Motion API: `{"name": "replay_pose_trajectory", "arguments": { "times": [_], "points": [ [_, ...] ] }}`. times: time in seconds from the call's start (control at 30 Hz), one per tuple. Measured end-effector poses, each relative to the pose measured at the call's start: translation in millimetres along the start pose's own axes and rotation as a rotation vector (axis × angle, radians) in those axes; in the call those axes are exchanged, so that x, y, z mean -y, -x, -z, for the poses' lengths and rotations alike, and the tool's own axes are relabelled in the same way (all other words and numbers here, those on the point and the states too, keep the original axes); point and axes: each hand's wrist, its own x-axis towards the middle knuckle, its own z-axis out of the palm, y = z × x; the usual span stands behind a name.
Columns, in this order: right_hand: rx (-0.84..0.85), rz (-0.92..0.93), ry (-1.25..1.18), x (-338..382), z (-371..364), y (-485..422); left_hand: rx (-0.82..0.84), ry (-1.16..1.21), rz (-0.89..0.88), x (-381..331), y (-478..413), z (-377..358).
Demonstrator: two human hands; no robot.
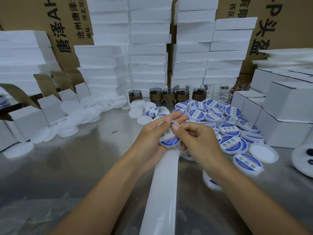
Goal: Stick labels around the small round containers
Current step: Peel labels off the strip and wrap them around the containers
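Container (169, 141) sat dead centre, labelled face up, cupped in the left hand (150, 133), whose fingers (179, 118) reached past it toward 1 o'clock. Right hand (201, 143) was at 3 o'clock of it, curled fingers pinching the container at its 12 o'clock edge, probably on a label end. Backing strip (160, 192) ran off toward 6 o'clock over the desk (76, 167), so I'd guess the wrap follows the rim. Labelled pile (230, 131) sat at 2 o'clock.
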Motion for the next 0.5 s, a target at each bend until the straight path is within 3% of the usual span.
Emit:
{"name": "replay_pose_trajectory", "arguments": {
  "times": [0.1,0.23,0.5],
  "points": [
    [-0.059,0.002,-0.016,-0.1,0.7,-1.3,-0.025,-0.020,-0.011,0.4,-1.3,1.7],
    [-0.174,-0.019,-0.060,-1.5,2.1,-3.8,-0.104,-0.228,-0.042,4.6,-1.2,6.9],
    [-0.244,-0.047,-0.017,-4.3,1.4,-4.0,-0.096,-0.419,-0.077,7.5,1.1,3.4]
  ]
}}
